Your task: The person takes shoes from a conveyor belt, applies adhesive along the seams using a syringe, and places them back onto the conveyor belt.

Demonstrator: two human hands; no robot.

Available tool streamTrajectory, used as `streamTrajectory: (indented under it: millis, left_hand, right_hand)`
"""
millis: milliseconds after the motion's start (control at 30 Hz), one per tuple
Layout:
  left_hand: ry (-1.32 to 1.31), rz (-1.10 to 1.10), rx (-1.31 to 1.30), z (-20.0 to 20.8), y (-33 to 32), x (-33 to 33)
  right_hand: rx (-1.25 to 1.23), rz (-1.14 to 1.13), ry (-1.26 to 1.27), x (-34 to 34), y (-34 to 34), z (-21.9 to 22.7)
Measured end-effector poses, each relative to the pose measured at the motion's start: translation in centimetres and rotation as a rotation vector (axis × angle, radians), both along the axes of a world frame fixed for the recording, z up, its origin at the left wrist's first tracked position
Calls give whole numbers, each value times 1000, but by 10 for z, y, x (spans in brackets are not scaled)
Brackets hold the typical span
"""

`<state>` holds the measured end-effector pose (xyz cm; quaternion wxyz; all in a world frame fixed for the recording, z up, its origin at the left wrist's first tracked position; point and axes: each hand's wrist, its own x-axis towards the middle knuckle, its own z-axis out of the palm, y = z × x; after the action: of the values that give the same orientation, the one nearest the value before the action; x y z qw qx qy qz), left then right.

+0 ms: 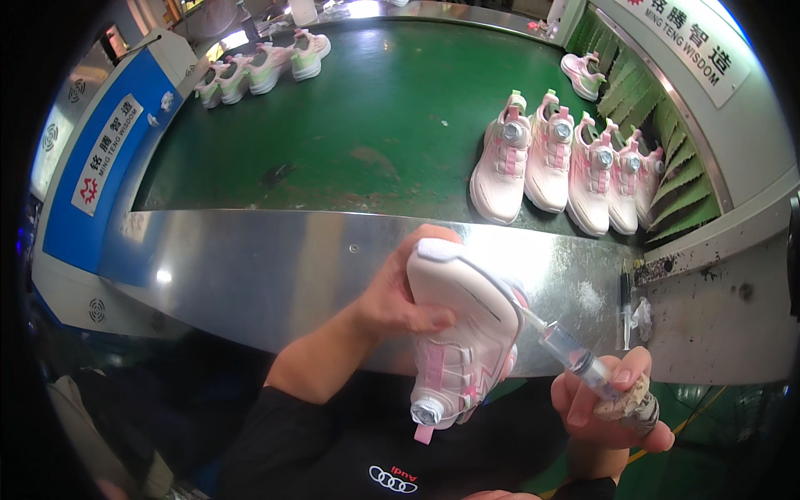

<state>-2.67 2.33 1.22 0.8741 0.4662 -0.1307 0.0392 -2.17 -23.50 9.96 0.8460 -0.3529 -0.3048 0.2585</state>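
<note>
A pale pink sneaker (467, 312) with a round lacing dial hangs toe-up over the metal edge, its sole side turned to the right. My left hand (404, 287) is closed around it, thumb across the upper and the other fingers partly hidden behind. In my right hand (612, 396) is a clear syringe (575, 354), gripped with the fingers wrapped round its barrel and back end. The syringe's tip points up and left, at the seam between the sneaker's upper and sole. Something beige and crumpled is wrapped around the syringe's rear.
A green conveyor belt (358, 125) lies beyond the metal ledge (275, 258). Several pink sneakers (502, 162) stand at its right, beside a green strip curtain (687, 179). More shoes (267, 68) sit at the far left. A dark syringe-like tool (626, 304) lies on the ledge's right end.
</note>
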Motion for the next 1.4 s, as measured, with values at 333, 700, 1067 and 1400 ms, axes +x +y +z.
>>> streamTrajectory:
  millis: [333, 700, 1067, 1400]
  left_hand:
    - [-165, -81, 11, 9, -6, -2]
    - [-120, -74, 38, 14, -6, -6]
    - [-78, -26, 0, 4, 1, -2]
    - [78, 27, -102, 7, 6, 1]
  right_hand:
    - [-40, 66, -80, 6, 23, 6]
    - [-122, -15, -66, 3, 27, 8]
    - [-127, -57, -56, -3, 15, -3]
    - [-102, -84, -16, -4, -2, -38]
